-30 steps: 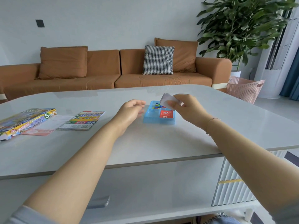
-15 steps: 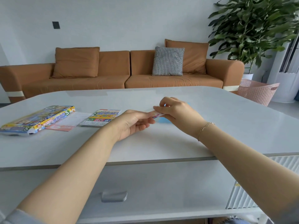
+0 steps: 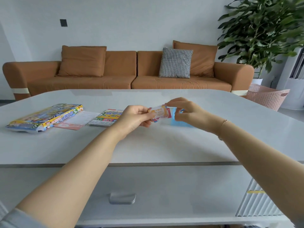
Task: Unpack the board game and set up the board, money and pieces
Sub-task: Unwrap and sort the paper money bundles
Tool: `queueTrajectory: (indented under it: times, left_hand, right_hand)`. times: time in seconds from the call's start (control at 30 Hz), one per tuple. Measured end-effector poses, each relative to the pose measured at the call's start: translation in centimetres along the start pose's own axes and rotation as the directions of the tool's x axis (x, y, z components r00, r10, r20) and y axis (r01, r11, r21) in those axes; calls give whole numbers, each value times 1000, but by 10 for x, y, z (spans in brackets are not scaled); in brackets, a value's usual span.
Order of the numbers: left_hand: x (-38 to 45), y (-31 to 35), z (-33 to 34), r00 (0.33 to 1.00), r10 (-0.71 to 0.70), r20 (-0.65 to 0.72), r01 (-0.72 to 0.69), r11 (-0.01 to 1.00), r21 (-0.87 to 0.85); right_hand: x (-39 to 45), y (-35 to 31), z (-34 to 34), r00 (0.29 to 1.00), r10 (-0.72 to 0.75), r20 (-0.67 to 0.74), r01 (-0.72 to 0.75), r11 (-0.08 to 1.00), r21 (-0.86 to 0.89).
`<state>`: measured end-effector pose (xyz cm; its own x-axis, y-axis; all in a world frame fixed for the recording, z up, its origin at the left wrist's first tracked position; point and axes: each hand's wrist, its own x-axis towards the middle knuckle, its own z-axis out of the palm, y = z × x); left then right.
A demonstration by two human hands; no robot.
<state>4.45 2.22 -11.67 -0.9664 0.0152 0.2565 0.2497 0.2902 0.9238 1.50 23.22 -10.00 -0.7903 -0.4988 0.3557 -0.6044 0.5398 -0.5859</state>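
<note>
Small stack of play-money notes (image 3: 160,113), orange and red, fanned and held above the table. Blue plastic tray (image 3: 176,121) behind, mostly hidden. Folded colourful board (image 3: 107,117) flat at left; printed game box (image 3: 43,117) further left.

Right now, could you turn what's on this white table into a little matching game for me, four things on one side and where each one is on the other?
Things:
1. Colourful flat game box
2. Folded colourful game board
3. Stack of paper play money
4. Light blue plastic tray

Places:
A. Held above the table between both hands
B. Far left on the white table
C. Partly hidden behind the right hand
D. On the table just left of the left hand

Pairs: 1-B, 2-D, 3-A, 4-C
</note>
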Motion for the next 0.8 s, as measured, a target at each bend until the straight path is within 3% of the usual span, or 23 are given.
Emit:
queueTrajectory:
  times: [0.1, 0.3, 0.4, 0.53, 0.67, 0.8]
  left_hand:
    - [-1, -7, -7, 993, 113, -33, -105, 976, 191]
    - [-6, -13, -2, 970, 242, 12, -207, 801, 561]
    - [-3, -16, 1, 967, 253, 18, -219, 797, 563]
    - [-2, -18, 2, 970, 238, 41, -221, 804, 551]
    - [-2, -20, 2, 967, 242, 73, -242, 803, 545]
    - [-3, -18, 2, 958, 247, 149, -288, 784, 550]
  right_hand:
    - [3, -5, 1, 982, 60, -177, -81, 990, -114]
    - [-2, -7, 29, 965, 262, 19, -243, 916, -321]
    - [-3, -10, 31, 961, 277, 6, -252, 882, -398]
    - [-5, -16, 33, 974, 202, 104, -139, 891, -432]
    - [-4, -12, 41, 987, 154, 46, -98, 800, -591]
    - [-6, -12, 40, 995, 87, 57, -38, 817, -575]
